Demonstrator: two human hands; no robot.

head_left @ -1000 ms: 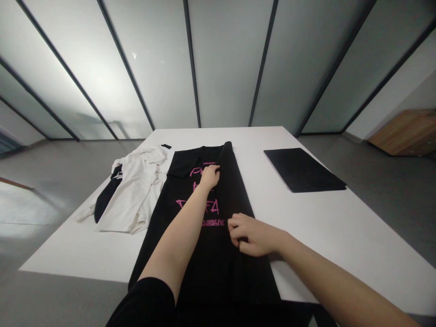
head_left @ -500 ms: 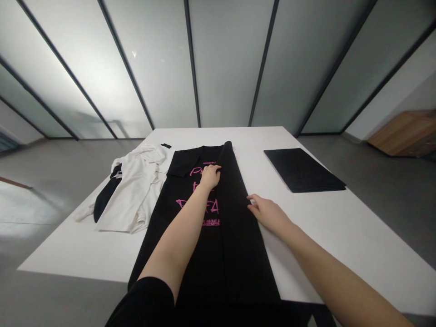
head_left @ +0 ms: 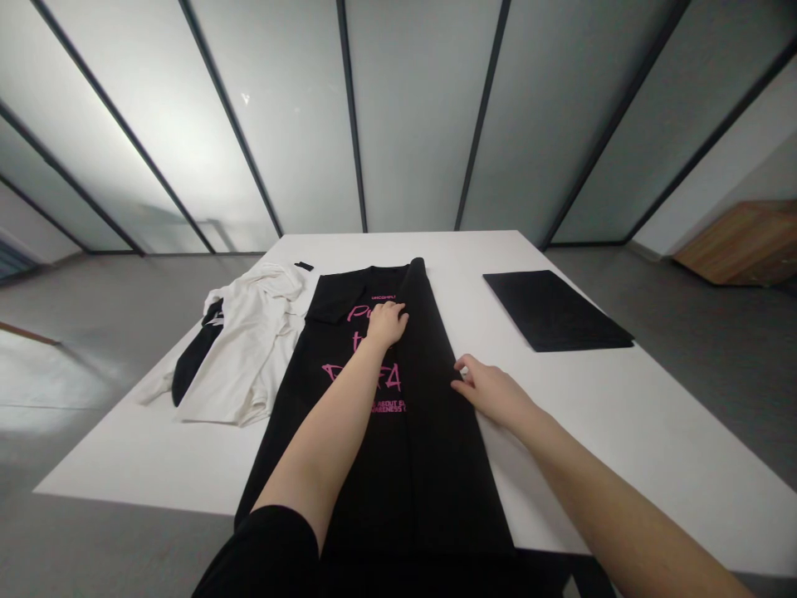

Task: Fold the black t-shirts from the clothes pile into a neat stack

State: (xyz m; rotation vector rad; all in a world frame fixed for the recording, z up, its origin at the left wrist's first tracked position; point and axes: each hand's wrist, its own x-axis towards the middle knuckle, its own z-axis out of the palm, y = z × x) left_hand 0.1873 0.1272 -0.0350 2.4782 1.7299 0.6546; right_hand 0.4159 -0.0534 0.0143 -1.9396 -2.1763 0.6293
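Black T-shirt [head_left: 387, 448] lies under the left hand [head_left: 387, 324], pinched or merely pressed I can't tell, right hand [head_left: 486, 389] loose, thumb and forefinger parted at the right edge, so one sideways tug could skew its folded flap [head_left: 431, 345], on the table [head_left: 623, 432] between white clothing [head_left: 249, 349] left and black stack [head_left: 554, 311] right.

Top: frosted panels [head_left: 414, 108], dark framing [head_left: 352, 116] | upper left: bright glow [head_left: 155, 133] | both sides: grey floor [head_left: 672, 307] | right edge: wood-toned furniture [head_left: 735, 245] | centre: white counter [head_left: 623, 432]
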